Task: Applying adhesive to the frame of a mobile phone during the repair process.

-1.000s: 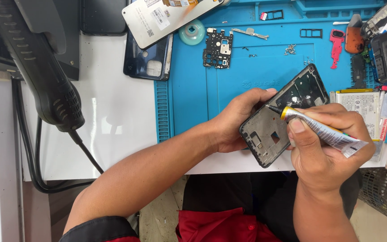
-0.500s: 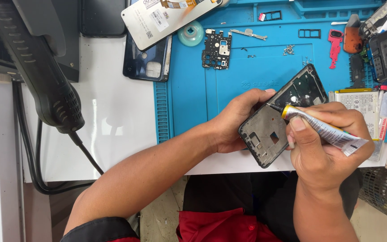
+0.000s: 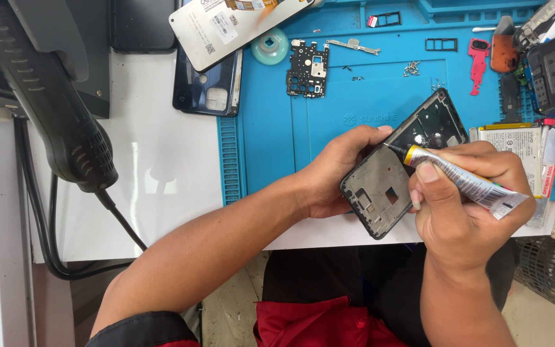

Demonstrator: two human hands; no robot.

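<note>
My left hand (image 3: 338, 170) grips a black phone frame (image 3: 380, 193) by its left edge, holding it tilted above the near edge of the blue work mat (image 3: 277, 122). A small silver glue tube (image 3: 467, 183) with a yellow collar is pinched in my right hand (image 3: 464, 205). The tube's thin nozzle touches the frame's upper middle, close to my left fingertips. Part of the frame's right side is hidden by my right thumb.
On the mat lie a small black circuit board (image 3: 308, 67), loose screws (image 3: 411, 67), a metal bracket and a red part. A dark blue phone back cover (image 3: 205, 87), a white screen panel (image 3: 239, 26) and a teal tape roll (image 3: 270, 46) sit at the mat's far left. A black hot-air handle (image 3: 59, 115) hangs at left. Battery and tools crowd the right.
</note>
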